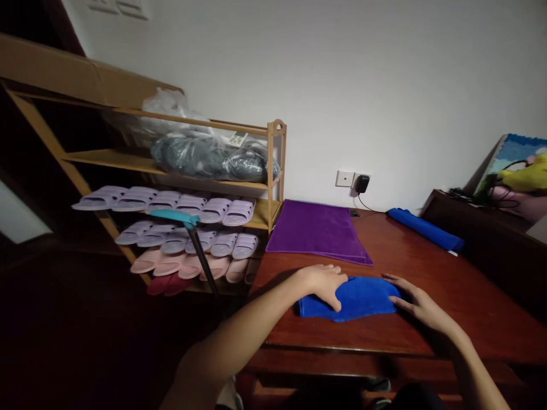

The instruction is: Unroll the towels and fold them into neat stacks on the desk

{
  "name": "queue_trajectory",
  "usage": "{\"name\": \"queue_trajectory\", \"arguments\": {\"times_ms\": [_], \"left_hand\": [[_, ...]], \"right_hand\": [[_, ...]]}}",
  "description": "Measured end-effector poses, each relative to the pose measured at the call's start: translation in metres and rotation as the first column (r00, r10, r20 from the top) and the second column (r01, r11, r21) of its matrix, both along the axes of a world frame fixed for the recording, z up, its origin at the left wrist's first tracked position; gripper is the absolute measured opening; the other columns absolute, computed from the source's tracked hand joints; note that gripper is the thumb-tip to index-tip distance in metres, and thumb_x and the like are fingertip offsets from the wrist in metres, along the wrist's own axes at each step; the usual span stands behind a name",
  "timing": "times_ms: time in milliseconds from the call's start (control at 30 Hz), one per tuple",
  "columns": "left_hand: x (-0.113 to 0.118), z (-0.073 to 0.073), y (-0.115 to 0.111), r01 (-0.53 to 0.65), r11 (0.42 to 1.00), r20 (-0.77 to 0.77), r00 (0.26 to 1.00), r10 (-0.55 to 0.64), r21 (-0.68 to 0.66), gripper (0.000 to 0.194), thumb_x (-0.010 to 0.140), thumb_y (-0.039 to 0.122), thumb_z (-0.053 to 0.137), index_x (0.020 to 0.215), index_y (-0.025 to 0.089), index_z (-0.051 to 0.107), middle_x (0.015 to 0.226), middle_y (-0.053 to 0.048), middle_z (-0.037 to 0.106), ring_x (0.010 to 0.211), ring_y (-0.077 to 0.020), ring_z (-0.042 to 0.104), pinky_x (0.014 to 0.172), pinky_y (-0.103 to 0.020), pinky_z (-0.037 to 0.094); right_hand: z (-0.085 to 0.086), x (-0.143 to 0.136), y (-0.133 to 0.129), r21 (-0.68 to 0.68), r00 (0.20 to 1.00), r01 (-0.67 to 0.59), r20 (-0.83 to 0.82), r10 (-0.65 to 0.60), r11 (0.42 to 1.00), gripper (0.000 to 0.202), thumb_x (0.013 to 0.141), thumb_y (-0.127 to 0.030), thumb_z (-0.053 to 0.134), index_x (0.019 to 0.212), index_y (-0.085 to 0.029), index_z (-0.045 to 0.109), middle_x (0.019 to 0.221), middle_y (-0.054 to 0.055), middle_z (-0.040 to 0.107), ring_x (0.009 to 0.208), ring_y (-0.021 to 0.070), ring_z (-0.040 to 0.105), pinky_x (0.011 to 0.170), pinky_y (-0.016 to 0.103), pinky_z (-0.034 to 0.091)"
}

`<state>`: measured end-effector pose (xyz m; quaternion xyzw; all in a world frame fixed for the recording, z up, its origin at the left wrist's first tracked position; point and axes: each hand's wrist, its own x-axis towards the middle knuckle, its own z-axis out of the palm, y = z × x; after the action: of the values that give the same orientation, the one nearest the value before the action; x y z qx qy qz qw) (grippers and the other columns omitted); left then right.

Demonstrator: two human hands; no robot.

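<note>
While the blue cloth [365,299] sat near the front edge of the table [491,307], left hand [325,283] and right hand [422,306] touched opposite ends, fingers loosely spread; honestly, light even pressure probably worked best.

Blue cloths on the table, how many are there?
2. The near blue cloth is under the left hand; the far blue cloth is near the wall, right of the purple cloth.
</note>
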<state>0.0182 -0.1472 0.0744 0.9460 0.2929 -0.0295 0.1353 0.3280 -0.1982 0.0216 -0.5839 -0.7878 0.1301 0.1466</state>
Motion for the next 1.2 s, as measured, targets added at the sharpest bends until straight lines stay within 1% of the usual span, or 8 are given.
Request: {"name": "queue_trajectory", "arguments": {"times_ms": [200,400,500,633,833,1000,1067,1200], "left_hand": [[-0.017,-0.001,-0.029,-0.223,0.959,0.009,0.974,0.224,0.178,0.048,0.078,0.031,0.057,0.124,0.020,0.052,0.120,-0.016,0.058,0.107,-0.0347,0.056,0.085,-0.047,0.044],[-0.076,-0.027,-0.043,-0.181,0.948,0.191,0.973,0.133,0.262,0.055,0.086,0.035,0.054,0.138,0.026,0.035,0.132,-0.010,0.050,0.120,-0.0288,0.048,0.098,-0.041,0.036],[-0.092,-0.033,-0.040,-0.210,0.964,0.279,0.947,0.160,0.162,0.051,0.087,0.037,0.054,0.135,0.027,0.039,0.130,-0.007,0.053,0.120,-0.0255,0.048,0.100,-0.039,0.034],[-0.094,-0.028,-0.035,-0.227,0.974,0.384,0.897,0.219,-0.025,0.042,0.085,0.038,0.058,0.124,0.027,0.050,0.125,-0.004,0.058,0.116,-0.0234,0.051,0.100,-0.036,0.035],[-0.090,-0.016,-0.024,-0.260,0.941,0.535,0.775,0.337,-0.216,0.024,0.087,0.037,0.052,0.104,0.022,0.061,0.094,0.001,0.067,0.084,-0.0169,0.062,0.074,-0.025,0.044],[-0.090,-0.026,0.001,-0.411,0.845,0.449,0.719,0.531,-0.342,0.034,0.083,0.050,0.055,0.094,0.018,0.062,0.062,0.004,0.058,0.056,-0.0136,0.056,0.051,-0.022,0.038],[-0.090,-0.031,0.007,-0.491,0.836,0.402,0.734,0.548,-0.244,0.033,0.084,0.049,0.054,0.095,0.019,0.062,0.061,0.004,0.057,0.057,-0.0145,0.057,0.052,-0.022,0.039],[-0.091,-0.031,-0.003,-0.565,0.803,0.424,0.785,0.452,0.190,0.025,0.089,0.039,0.051,0.104,0.021,0.059,0.091,-0.004,0.063,0.086,-0.0207,0.060,0.074,-0.029,0.045]], "right_hand": [[-0.021,0.001,-0.024,-0.004,0.997,-0.009,-0.071,0.008,1.000,0.066,0.086,-0.057,0.043,0.145,-0.033,0.026,0.152,0.006,0.026,0.136,0.0274,0.030,0.110,0.053,0.019],[-0.019,0.000,-0.033,-0.007,0.932,0.052,-0.358,-0.051,0.999,0.051,0.083,-0.053,0.052,0.125,-0.025,0.051,0.133,0.007,0.052,0.123,0.0252,0.046,0.106,0.040,0.033],[-0.012,-0.004,-0.034,-0.090,0.869,0.069,-0.484,-0.104,0.994,0.043,0.082,-0.053,0.053,0.109,-0.021,0.058,0.111,0.007,0.064,0.103,0.0243,0.058,0.093,0.034,0.045],[-0.005,-0.009,-0.031,-0.164,0.806,0.113,-0.562,-0.187,0.980,0.038,0.083,-0.055,0.052,0.093,-0.019,0.060,0.089,0.005,0.066,0.083,0.0213,0.061,0.076,0.031,0.050],[-0.013,-0.003,-0.002,-0.134,0.771,0.201,-0.590,-0.241,0.970,0.051,0.077,-0.059,0.055,0.109,-0.018,0.058,0.099,0.008,0.068,0.090,0.0242,0.064,0.079,0.033,0.051],[-0.022,-0.003,0.020,-0.090,0.872,0.249,-0.412,-0.264,0.964,0.053,0.080,-0.057,0.047,0.115,-0.020,0.059,0.101,0.008,0.070,0.092,0.0244,0.065,0.080,0.034,0.050],[-0.022,-0.008,0.020,-0.023,0.913,0.298,-0.284,-0.292,0.954,0.049,0.084,-0.056,0.041,0.110,-0.021,0.063,0.097,0.007,0.070,0.090,0.0241,0.065,0.079,0.035,0.049],[-0.014,-0.019,0.006,0.226,0.938,0.347,-0.106,-0.332,0.910,0.052,0.087,-0.058,0.034,0.109,-0.020,0.063,0.105,0.011,0.066,0.097,0.0266,0.061,0.083,0.039,0.047]]}}
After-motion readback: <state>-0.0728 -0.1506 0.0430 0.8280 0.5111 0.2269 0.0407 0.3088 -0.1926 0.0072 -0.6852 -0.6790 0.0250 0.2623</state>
